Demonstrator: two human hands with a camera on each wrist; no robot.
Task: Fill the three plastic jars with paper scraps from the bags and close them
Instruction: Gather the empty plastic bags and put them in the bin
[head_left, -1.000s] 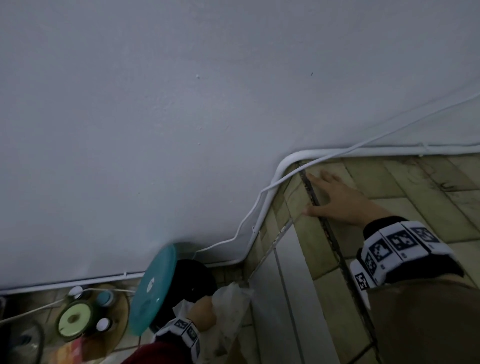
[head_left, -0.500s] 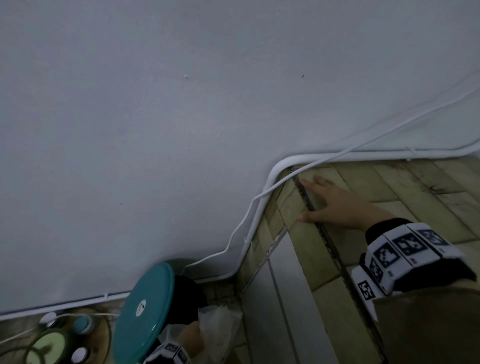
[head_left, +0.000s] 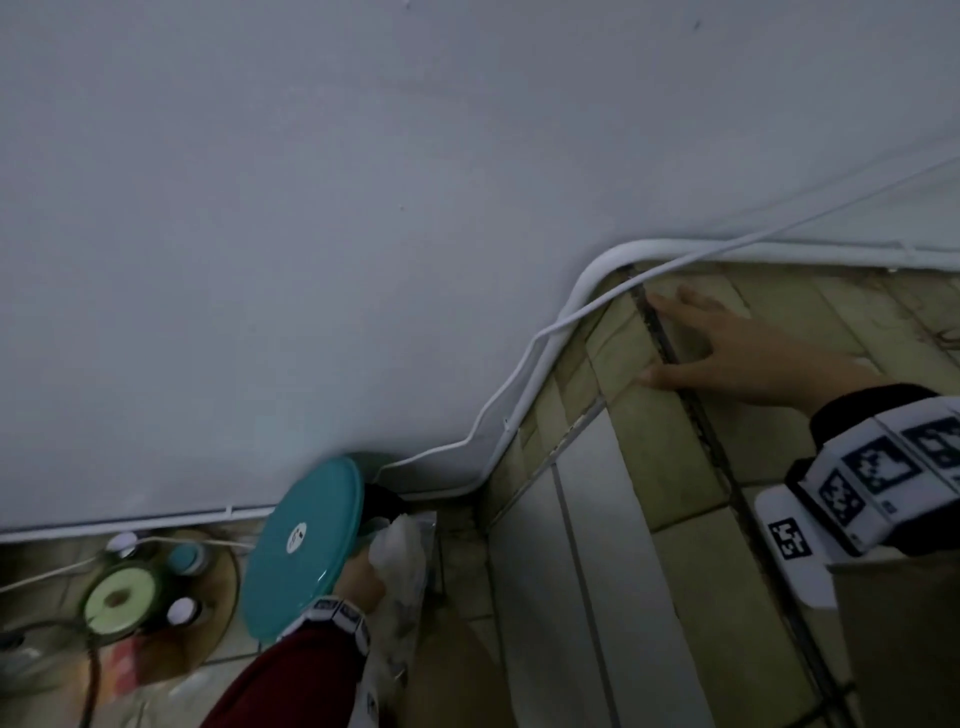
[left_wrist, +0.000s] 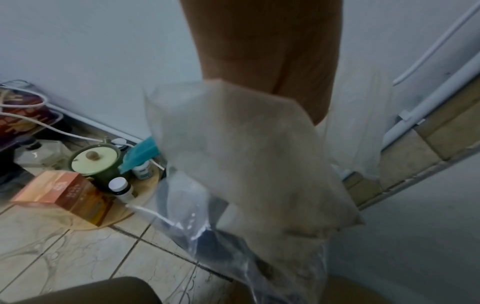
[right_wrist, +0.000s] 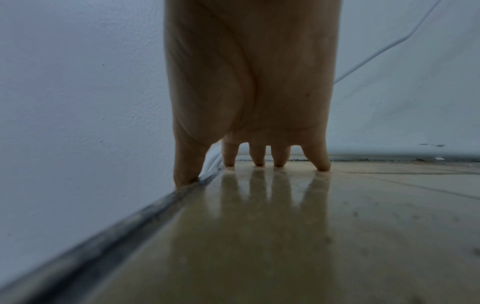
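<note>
My left hand (head_left: 361, 574) grips the bunched top of a clear plastic bag (head_left: 400, 551) low in the head view, beside a teal round disc (head_left: 304, 545). In the left wrist view the plastic bag (left_wrist: 246, 164) hangs below the left hand (left_wrist: 259, 51) and hides its fingers; pale paper shows through the film. My right hand (head_left: 675, 338) lies flat and open on a raised tiled ledge (head_left: 675, 467) by the wall. Its fingertips (right_wrist: 323, 166) press the glossy tile, holding nothing. No jar is plainly visible.
On the floor at the left stand a green pot with a pale lid (left_wrist: 93, 162), small white-capped bottles (left_wrist: 119, 185) and an orange box (left_wrist: 64, 193). White cables (head_left: 519, 395) run along the wall base. A black object (head_left: 382, 501) sits behind the teal disc.
My head view has shifted slightly. The right hand stays flat on the ledge with its fingers a little more spread. The left hand still holds the bag beside the teal disc.
</note>
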